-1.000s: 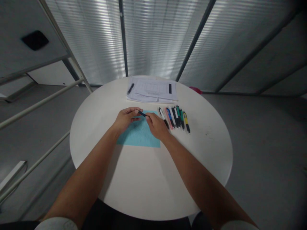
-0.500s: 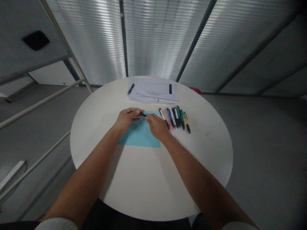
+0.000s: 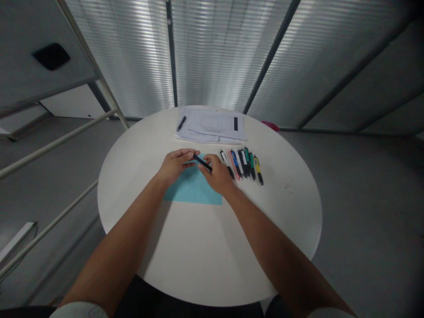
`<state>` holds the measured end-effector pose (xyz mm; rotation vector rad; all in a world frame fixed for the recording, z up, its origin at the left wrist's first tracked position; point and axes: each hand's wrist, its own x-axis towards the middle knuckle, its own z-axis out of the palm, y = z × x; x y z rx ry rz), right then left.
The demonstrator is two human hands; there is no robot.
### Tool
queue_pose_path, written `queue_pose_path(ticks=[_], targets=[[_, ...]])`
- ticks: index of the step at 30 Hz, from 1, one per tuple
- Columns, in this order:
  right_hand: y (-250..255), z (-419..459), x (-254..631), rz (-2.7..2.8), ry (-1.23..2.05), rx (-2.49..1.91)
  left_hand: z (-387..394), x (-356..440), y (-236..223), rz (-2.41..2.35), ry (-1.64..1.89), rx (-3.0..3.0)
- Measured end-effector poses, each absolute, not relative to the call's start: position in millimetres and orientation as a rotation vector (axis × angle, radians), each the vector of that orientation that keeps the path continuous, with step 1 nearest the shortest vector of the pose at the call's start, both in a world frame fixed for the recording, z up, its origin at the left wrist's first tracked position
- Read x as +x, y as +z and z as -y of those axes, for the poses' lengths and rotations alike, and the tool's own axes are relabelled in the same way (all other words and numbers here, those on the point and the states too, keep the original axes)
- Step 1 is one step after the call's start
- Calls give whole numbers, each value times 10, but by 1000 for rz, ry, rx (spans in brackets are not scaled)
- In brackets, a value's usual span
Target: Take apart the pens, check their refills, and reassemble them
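A short black pen (image 3: 202, 162) lies slanted between my hands, above a light blue sheet (image 3: 192, 187). My left hand (image 3: 175, 166) pinches its upper end in the fingertips, and my right hand (image 3: 216, 174) holds its lower end. Both hands rest over the sheet's upper part. To the right of my right hand, a row of several pens (image 3: 242, 165) in black, white, pink, blue, green and yellow lies side by side. Beyond them are stacked printed papers (image 3: 212, 126) with a black pen (image 3: 181, 123) on top.
Everything lies on a round white table (image 3: 198, 251). A pink object (image 3: 270, 126) shows past its far edge. Pale metal rails (image 3: 56, 143) run along the left, ribbed translucent panels (image 3: 212, 57) stand behind, and grey floor (image 3: 357, 198) surrounds the table.
My hands have moved slightly apart, and more of the black pen now shows between them. Its lower end has swung down to the right. The other pens and papers have not moved.
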<state>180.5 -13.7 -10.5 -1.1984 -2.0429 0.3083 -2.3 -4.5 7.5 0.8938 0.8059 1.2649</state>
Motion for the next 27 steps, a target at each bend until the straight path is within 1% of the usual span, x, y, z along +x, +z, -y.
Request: queue_pose_path(ticks=[9, 20, 27], targets=[[-112, 140, 1803, 2057, 365, -1213, 45, -32, 76, -797, 1276, 878], [-93, 137, 1807, 2101, 273, -1222, 49, -43, 84, -842, 1285, 918], [-47, 183, 1802, 2076, 381, -1251, 61, -42, 113, -858, 1315, 923]])
